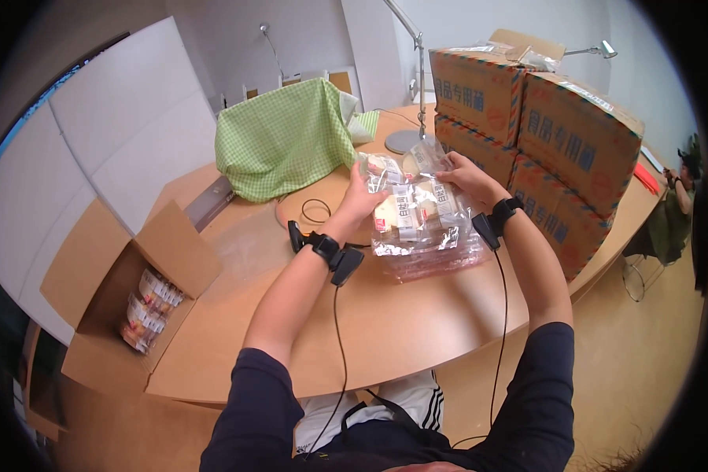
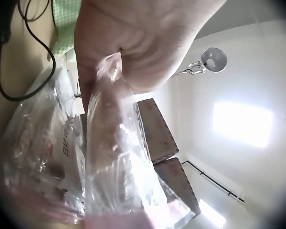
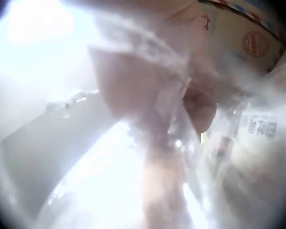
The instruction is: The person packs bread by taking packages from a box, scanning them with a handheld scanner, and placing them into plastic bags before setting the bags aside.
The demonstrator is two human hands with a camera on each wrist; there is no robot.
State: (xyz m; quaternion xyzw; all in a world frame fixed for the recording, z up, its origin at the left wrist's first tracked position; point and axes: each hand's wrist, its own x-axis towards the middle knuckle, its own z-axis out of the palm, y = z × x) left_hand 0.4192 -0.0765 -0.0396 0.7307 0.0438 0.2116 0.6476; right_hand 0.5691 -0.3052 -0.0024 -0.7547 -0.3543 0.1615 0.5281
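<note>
A clear plastic bag (image 1: 417, 228) with several small labelled packs in it is held between both hands above the table. At its upper left edge the left hand (image 1: 358, 200) grips the film; in the left wrist view the film is gathered in the pinch of the left hand (image 2: 138, 43). On the upper right side, the right hand (image 1: 473, 182) pinches the bag, its fingers partly behind the film in the right wrist view. Beneath the bag's lower end lie pinkish clear plastic bags (image 1: 436, 266) on the table (image 1: 354, 330).
Large printed cartons (image 1: 562, 141) are stacked at the right. An open cardboard box (image 1: 102, 346) with packs inside stands at the left. A green checked cloth (image 1: 283, 141) covers something at the back, near a lamp base (image 1: 405, 141). Cables hang from both wrists. Another person sits far right.
</note>
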